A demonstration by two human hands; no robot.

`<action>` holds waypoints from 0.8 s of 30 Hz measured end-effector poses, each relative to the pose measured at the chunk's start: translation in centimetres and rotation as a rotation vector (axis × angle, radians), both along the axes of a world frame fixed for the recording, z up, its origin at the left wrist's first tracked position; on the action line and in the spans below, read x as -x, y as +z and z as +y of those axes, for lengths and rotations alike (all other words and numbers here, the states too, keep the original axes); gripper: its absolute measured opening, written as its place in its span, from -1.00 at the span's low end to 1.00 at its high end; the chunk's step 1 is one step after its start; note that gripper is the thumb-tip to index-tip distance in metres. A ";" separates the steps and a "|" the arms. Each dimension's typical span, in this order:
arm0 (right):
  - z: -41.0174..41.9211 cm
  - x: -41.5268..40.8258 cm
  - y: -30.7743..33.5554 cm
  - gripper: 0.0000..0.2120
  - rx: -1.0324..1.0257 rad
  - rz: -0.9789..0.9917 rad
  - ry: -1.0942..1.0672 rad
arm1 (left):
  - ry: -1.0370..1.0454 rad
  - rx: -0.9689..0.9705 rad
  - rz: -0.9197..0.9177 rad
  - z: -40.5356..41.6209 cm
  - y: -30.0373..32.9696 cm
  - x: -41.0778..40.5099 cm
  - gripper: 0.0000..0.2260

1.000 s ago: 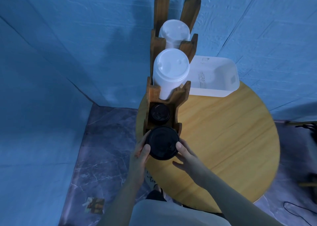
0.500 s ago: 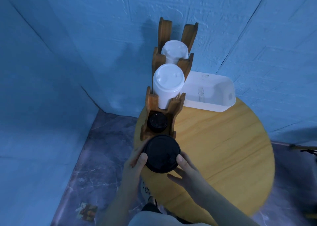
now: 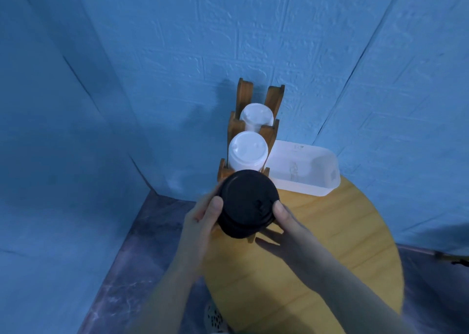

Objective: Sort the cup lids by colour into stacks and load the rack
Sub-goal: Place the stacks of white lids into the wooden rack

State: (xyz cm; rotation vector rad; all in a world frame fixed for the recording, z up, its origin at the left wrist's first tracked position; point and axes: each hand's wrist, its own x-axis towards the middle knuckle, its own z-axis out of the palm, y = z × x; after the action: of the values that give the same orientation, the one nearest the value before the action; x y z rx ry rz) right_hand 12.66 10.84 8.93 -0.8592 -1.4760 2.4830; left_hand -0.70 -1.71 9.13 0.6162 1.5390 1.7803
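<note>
A stack of black cup lids point(image 3: 247, 204) is held up between both hands, above the near end of the wooden rack point(image 3: 243, 128). My left hand point(image 3: 203, 222) grips its left side with the thumb on the rim. On the right side, my right hand point(image 3: 284, 222) holds it with the thumb at the rim and the fingers underneath. Two stacks of white lids stand in the rack behind it: a nearer white stack point(image 3: 247, 153) and a farther white stack point(image 3: 256, 116). The rack's near slots are hidden by the black stack.
The rack stands at the left edge of a round wooden table point(image 3: 330, 245). A white plastic tub point(image 3: 304, 171) sits at the table's back, right of the rack. Blue walls close in behind and to the left. Marbled floor lies below at left.
Both hands have lifted the black stack higher and toward the rack; it now covers the near slots and the small black lid seen earlier. The view has pulled back.
</note>
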 end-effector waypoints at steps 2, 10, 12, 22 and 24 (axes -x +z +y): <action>0.8 1.2 0.2 -0.20 -0.046 -0.052 -0.011 | 0.009 0.023 0.003 0.9 -0.4 1.0 -0.29; 3.3 5.0 -1.8 -0.08 -0.144 -0.136 0.028 | 0.048 0.071 -0.041 3.1 -3.8 4.0 -0.21; 3.7 5.5 -2.8 -0.09 -0.180 -0.137 0.016 | 0.042 0.091 -0.033 3.4 -4.8 4.5 -0.20; 4.3 5.3 -7.1 -0.18 -0.140 -0.233 -0.014 | -0.102 0.232 -0.001 3.5 -8.8 6.3 -0.62; 4.3 5.3 -7.5 -0.17 -0.141 -0.282 -0.054 | -0.099 0.251 -0.004 3.3 -9.4 6.4 -0.59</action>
State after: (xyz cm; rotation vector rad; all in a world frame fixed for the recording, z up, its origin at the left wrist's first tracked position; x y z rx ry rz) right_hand 7.36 15.09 1.45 -1.2440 -1.6625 2.2589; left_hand -7.10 1.57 -0.31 0.5542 1.6665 1.4853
